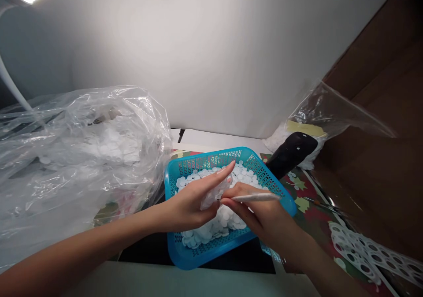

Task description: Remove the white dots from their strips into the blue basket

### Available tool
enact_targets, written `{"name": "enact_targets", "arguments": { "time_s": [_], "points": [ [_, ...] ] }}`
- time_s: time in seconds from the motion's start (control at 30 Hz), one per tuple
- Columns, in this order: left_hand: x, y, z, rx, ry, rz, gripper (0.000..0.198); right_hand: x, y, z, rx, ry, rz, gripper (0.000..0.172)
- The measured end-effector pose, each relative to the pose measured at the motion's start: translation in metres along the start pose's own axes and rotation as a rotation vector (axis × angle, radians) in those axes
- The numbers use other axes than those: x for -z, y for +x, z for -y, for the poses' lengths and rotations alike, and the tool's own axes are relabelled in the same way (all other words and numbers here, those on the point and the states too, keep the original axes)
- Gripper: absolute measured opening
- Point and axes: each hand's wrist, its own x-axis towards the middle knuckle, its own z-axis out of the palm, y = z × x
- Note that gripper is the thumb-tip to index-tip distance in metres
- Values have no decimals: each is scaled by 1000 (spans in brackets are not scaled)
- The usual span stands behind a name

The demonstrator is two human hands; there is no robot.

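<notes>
Over blue rectangular plastic basket [185, 262]: right hand [266, 211] pinches slim white rod [256, 197]; left hand [190, 203] curls round translucent pieces [212, 194], probably light, best edge-held.

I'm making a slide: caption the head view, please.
Over a blue basket of white discs, the left hand holds pale pieces while the right hand grasps a white pen-like tool.

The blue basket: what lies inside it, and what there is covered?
Many small white discs lie inside the blue basket. The left hand and right hand hide some, and the discs cover most of the basket's bottom.
</notes>
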Motion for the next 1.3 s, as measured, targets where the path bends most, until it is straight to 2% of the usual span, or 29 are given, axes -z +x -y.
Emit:
{"name": "enact_targets", "arguments": {
  "time_s": [0.2,0.4,0.6,0.8,0.97,1.13,1.3],
  "points": [
    [-2,-1,-2,-6,12,-12,81,1,1,0,-9,3,7,19],
    [-2,0,4,67,10,-154,70,12,0,-1,-26,-5,-141,16],
    [-3,1,7,154,-157,-150,52,16,1,-3,-66,-32,-233,17],
    [-3,2,5,258,-152,-168,38,15,2,-3,-46,-45,-255,15],
    [-2,2,5,271,-48,-237,38,11,2,0,-57,-18,-231,15],
    [-2,2,7,329,-120,-257,30,5,0,-2,0,-30,-229,13],
    [-1,3,9,399,-214,-291,24,10,-3,4,-19,-70,-374,11]
  ]
}}
